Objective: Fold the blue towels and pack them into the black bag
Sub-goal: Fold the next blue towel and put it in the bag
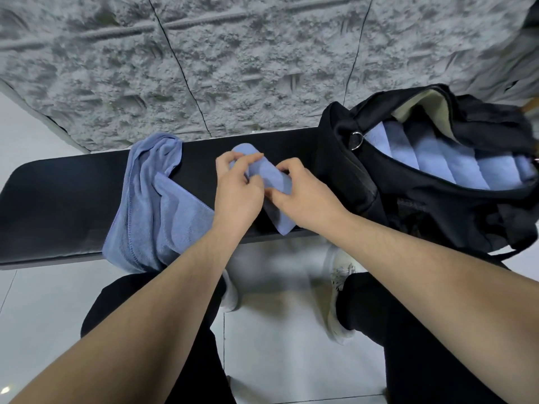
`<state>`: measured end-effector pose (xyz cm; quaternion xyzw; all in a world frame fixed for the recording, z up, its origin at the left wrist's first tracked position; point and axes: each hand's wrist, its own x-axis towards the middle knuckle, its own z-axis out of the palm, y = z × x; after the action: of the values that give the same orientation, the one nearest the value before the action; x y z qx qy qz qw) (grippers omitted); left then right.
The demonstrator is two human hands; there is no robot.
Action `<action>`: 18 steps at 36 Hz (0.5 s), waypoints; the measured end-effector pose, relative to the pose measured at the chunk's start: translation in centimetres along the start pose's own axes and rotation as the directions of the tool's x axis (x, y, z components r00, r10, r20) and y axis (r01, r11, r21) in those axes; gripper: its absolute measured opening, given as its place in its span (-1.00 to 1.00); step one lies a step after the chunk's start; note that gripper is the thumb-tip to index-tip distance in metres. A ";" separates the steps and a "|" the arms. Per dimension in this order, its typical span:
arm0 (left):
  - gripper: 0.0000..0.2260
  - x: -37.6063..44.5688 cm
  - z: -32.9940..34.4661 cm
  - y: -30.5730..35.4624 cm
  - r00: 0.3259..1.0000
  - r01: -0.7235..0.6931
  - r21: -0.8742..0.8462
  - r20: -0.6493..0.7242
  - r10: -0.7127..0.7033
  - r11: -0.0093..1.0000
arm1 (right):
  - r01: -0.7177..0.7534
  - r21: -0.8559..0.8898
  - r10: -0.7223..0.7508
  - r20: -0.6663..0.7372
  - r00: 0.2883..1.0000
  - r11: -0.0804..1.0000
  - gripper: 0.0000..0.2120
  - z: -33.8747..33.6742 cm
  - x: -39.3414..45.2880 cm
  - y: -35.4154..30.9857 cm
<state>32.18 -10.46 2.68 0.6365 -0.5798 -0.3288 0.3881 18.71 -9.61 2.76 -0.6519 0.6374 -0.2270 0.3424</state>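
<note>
A rolled blue towel [269, 173] lies across the middle of the black bench [58, 199]. My left hand [237, 185] pinches its far end with curled fingers. My right hand [303, 191] grips the roll from the right side. One corner of that towel hangs over the bench's front edge. A loose, crumpled blue towel [148, 199] drapes over the bench to the left of my hands. The black bag [379, 182] stands open on the bench's right end, with several rolled blue towels [431, 158] lined up inside it.
A grey rough-textured wall [233, 68] runs right behind the bench. Below the bench are white floor tiles [277, 360], my dark trouser legs and a white shoe [338, 278]. A metal ring [356, 141] hangs at the bag's opening.
</note>
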 end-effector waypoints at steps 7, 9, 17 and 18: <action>-0.76 -0.8 0.4 1.4 0.966 0.227 -0.213 -0.072 -0.247 0.950 | 0.049 -0.006 -0.049 -0.054 0.997 0.999 -0.55 0.0 -2.0 -0.4; -0.70 -1.0 0.5 1.5 0.955 0.260 -0.292 -0.061 -0.289 0.921 | 0.066 -0.019 -0.067 -0.067 0.995 0.998 -0.52 0.0 -2.6 -0.5; -0.50 -2.7 0.7 2.5 0.894 0.378 -0.579 0.026 -0.448 0.722 | 0.173 -0.098 -0.186 -0.134 0.973 0.980 -0.52 0.9 -5.4 -1.6; -0.49 -2.8 0.6 2.7 0.884 0.392 -0.609 0.041 -0.466 0.689 | 0.184 -0.101 -0.197 -0.141 0.970 0.978 -0.53 0.9 -5.8 -1.7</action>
<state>30.04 -7.80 4.71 0.6155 -0.2558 -0.5391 0.5149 20.03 -3.86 4.22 -0.7055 0.6052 -0.2793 0.2409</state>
